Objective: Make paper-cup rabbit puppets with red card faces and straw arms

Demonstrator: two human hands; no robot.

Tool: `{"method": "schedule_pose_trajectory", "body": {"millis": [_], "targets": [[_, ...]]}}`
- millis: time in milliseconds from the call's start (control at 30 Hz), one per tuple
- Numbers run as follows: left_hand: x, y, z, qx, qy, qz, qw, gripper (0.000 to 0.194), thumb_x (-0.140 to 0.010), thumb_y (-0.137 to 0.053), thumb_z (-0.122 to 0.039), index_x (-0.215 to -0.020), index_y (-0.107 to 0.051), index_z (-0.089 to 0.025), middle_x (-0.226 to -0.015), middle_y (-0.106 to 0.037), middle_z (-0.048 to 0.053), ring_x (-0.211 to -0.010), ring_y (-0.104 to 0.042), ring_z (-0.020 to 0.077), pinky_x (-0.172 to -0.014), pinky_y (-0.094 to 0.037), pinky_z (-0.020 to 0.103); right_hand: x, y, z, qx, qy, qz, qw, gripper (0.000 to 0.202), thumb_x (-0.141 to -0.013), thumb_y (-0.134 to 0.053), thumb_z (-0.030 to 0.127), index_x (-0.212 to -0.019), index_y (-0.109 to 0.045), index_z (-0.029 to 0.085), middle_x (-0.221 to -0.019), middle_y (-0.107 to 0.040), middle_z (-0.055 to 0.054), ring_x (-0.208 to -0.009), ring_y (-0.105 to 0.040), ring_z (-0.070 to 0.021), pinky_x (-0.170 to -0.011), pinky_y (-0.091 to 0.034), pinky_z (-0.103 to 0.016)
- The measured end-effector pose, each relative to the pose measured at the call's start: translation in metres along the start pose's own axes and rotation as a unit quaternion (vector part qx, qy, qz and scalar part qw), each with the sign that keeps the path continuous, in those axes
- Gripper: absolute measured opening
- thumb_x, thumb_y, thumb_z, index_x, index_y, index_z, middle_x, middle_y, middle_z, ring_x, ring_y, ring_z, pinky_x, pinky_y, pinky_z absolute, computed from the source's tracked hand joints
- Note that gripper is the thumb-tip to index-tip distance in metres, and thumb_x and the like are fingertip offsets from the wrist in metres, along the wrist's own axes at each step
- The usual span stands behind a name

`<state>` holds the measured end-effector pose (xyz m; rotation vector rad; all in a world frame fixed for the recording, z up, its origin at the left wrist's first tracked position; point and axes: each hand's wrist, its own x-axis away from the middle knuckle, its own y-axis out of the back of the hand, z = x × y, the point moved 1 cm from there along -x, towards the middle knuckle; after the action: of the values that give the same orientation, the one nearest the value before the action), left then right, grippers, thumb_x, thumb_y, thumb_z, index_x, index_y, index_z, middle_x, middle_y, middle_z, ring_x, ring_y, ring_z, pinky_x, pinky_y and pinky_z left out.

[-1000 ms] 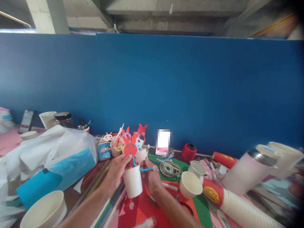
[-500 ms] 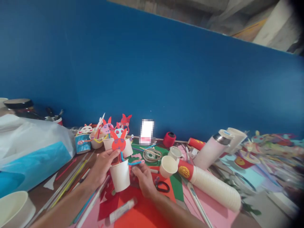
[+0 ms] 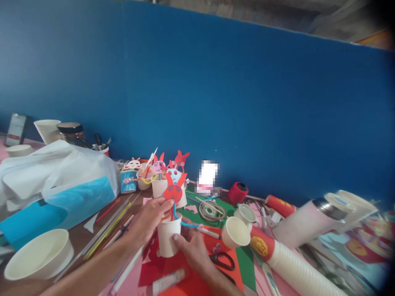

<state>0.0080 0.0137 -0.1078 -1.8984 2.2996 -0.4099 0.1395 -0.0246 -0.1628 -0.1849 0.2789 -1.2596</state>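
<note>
A white paper cup (image 3: 168,239) stands upright in front of me. From it rises a red paper rabbit head (image 3: 173,193) with a drawn face. Blue pipe cleaner (image 3: 189,225) runs below the head and sticks out to the right over the cup's rim. My left hand (image 3: 153,216) pinches the lower edge of the rabbit head between thumb and fingers. On the cup's right side, my right hand (image 3: 194,246) grips the wall with its thumb in front; the other fingers are partly hidden behind it.
Behind stand several decorated cups (image 3: 159,186). Black-handled scissors (image 3: 222,260), a glue stick (image 3: 169,281) and a marker (image 3: 209,232) lie near my right hand. A cup stack (image 3: 296,267) and a thermos (image 3: 305,222) are at right, a white bowl (image 3: 40,255) at left.
My right hand has moved from the end of the blue pipe cleaner to the side of the cup. My left hand keeps its pinch at the rabbit head. The view has turned left.
</note>
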Motion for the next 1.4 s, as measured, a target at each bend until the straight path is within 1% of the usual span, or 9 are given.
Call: {"method": "schedule_pose_trajectory", "body": {"millis": [100,233,400,567,800,1067,1200,1300,1400], "targets": [[0.001,-0.001,-0.003,-0.002,-0.005,0.008,1.000,0.021,-0.073,-0.061,-0.031,-0.080,-0.066,-0.011,-0.069,-0.069,0.006,-0.064,-0.061,0.0178,-0.065,-0.046,0.028,-0.001,0.000,0.005,0.002,-0.015,0.007,1.000,0.041,-0.071,-0.063,0.043,-0.101,-0.060,0.016,-0.100,-0.066,-0.009,-0.092,-0.060,-0.0259,-0.082,-0.046,-0.040],[0.000,-0.003,-0.007,-0.010,0.015,0.008,1.000,0.023,-0.073,-0.061,-0.032,-0.080,-0.067,-0.011,-0.072,-0.069,0.006,-0.062,-0.061,0.0173,-0.062,-0.046,0.027,0.000,0.002,0.005,-0.014,-0.024,0.000,1.000,0.043,-0.070,-0.065,0.042,-0.101,-0.061,0.014,-0.097,-0.066,-0.010,-0.089,-0.061,-0.0250,-0.080,-0.047,-0.038],[-0.003,-0.001,-0.007,-0.048,0.041,0.000,0.998,0.020,-0.069,-0.064,-0.034,-0.075,-0.068,-0.015,-0.070,-0.070,0.003,-0.062,-0.062,0.0175,-0.062,-0.046,0.026,0.000,0.002,0.004,-0.021,-0.003,0.003,1.000,0.038,-0.071,-0.064,0.042,-0.098,-0.063,0.015,-0.091,-0.067,-0.008,-0.083,-0.062,-0.0241,-0.076,-0.048,-0.037],[-0.003,-0.002,-0.010,-0.044,0.072,0.017,0.996,0.019,-0.068,-0.065,-0.035,-0.071,-0.066,-0.016,-0.067,-0.069,0.002,-0.061,-0.061,0.0171,-0.061,-0.046,0.024,0.003,0.000,0.011,-0.013,0.010,0.013,1.000,0.036,-0.074,-0.061,0.039,-0.099,-0.063,0.014,-0.090,-0.067,-0.008,-0.082,-0.062,-0.0236,-0.075,-0.047,-0.036],[0.002,-0.009,-0.014,-0.045,0.052,-0.022,0.997,0.021,-0.066,-0.067,-0.033,-0.058,-0.062,-0.014,-0.053,-0.063,0.000,-0.050,-0.055,0.0132,-0.052,-0.044,0.021,0.009,0.002,0.006,0.063,0.005,-0.026,0.998,0.032,-0.076,-0.058,0.038,-0.097,-0.063,0.014,-0.091,-0.066,-0.008,-0.085,-0.061,-0.0241,-0.073,-0.048,-0.034],[0.002,-0.009,-0.012,-0.044,0.042,-0.026,0.998,0.021,-0.063,-0.069,-0.034,-0.065,-0.065,-0.013,-0.064,-0.067,0.003,-0.061,-0.061,0.0170,-0.061,-0.047,0.024,0.006,-0.006,0.012,0.023,0.059,0.025,0.998,0.044,-0.078,-0.052,0.046,-0.112,-0.055,0.020,-0.101,-0.063,-0.007,-0.090,-0.059,-0.0230,-0.080,-0.045,-0.035],[0.000,-0.007,-0.011,-0.057,0.038,-0.013,0.998,0.027,-0.063,-0.068,-0.039,-0.061,-0.065,-0.012,-0.059,-0.065,0.003,-0.059,-0.059,0.0165,-0.059,-0.044,0.023,0.005,-0.006,0.013,0.065,0.066,-0.012,0.996,0.046,-0.077,-0.053,0.048,-0.114,-0.054,0.020,-0.100,-0.063,-0.008,-0.094,-0.057,-0.0240,-0.084,-0.044,-0.037],[-0.002,-0.006,-0.009,-0.079,0.029,-0.020,0.996,0.029,-0.063,-0.067,-0.041,-0.061,-0.064,-0.012,-0.059,-0.065,0.004,-0.059,-0.059,0.0170,-0.059,-0.044,0.024,0.004,-0.003,0.012,0.078,0.072,-0.021,0.994,0.042,-0.078,-0.054,0.043,-0.113,-0.055,0.020,-0.103,-0.063,-0.008,-0.097,-0.056,-0.0244,-0.088,-0.041,-0.038],[-0.005,-0.003,-0.006,-0.081,0.020,0.001,0.997,0.027,-0.067,-0.065,-0.039,-0.064,-0.065,-0.012,-0.063,-0.066,0.004,-0.062,-0.059,0.0176,-0.062,-0.045,0.026,0.005,0.001,0.009,0.097,0.069,-0.037,0.992,0.037,-0.079,-0.054,0.038,-0.112,-0.057,0.019,-0.105,-0.062,-0.009,-0.101,-0.055,-0.0250,-0.091,-0.040,-0.039]]}}
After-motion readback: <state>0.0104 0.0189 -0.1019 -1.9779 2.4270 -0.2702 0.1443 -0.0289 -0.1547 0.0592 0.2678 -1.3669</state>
